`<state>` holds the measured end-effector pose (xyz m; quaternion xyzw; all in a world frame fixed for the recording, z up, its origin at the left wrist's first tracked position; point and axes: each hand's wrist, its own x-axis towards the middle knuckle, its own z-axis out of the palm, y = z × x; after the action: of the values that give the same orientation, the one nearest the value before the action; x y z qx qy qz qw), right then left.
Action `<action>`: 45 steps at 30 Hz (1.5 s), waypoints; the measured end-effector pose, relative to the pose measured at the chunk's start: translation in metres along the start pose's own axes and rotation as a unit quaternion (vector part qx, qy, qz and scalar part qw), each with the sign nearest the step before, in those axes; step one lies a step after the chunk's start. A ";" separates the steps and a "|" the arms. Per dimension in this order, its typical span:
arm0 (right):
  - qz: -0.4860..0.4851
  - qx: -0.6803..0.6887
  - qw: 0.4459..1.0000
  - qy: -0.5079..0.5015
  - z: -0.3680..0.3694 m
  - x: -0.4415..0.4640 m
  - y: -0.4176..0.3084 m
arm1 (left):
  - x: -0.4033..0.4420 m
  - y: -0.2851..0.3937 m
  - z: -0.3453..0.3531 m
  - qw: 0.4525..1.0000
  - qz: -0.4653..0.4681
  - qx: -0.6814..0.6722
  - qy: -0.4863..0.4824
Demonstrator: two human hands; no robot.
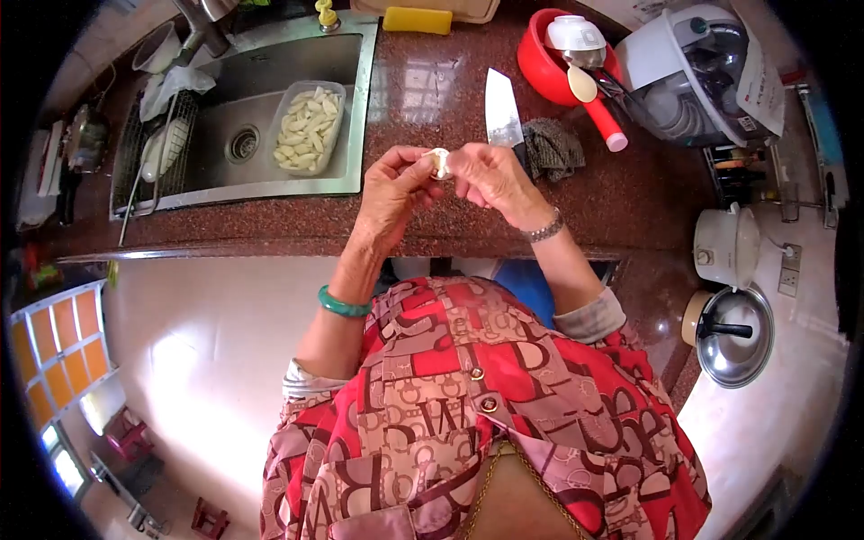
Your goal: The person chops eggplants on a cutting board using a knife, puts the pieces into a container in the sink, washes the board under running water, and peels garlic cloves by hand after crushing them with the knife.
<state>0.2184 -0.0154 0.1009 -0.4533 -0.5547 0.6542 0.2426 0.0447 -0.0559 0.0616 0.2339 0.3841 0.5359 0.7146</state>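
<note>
Above the brown stone counter (432,220), my left hand (394,193) pinches a small white piece (439,163) between thumb and fingers. My right hand (498,183) is closed at the same piece, its fingertips against the right side. What the piece is, I cannot make out for certain. A clear plastic tub (339,160) of pale, elongated pieces (308,129) stands in the sink at the left. Just beyond my right hand a broad knife blade (502,110) lies on the counter, its handle partly hidden, beside a dark grey cloth (553,149).
A metal sink (274,67) with a rack (126,153) is at the left. At the back lies a yellow sponge (417,21). A red basin (533,56) with bowls and a white container (661,40) stand at the right, near a cooker (725,245) and a pan lid (740,358).
</note>
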 end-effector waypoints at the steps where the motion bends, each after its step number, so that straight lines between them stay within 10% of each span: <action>1: -0.009 -0.004 1.000 0.009 0.006 -0.001 -0.001 | 0.000 0.000 0.000 1.000 0.001 -0.001 -0.001; 28: -0.185 -0.396 0.888 0.144 0.013 -0.001 -0.007 | 0.003 0.005 0.011 0.996 0.035 0.078 0.018; 45: -0.014 -0.079 0.995 0.056 0.002 -0.006 -0.005 | 0.000 0.001 0.003 0.998 -0.043 -0.043 -0.031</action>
<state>0.2191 -0.0201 0.1078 -0.4995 -0.5965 0.5780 0.2461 0.0461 -0.0554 0.0641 0.2025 0.3478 0.5135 0.7579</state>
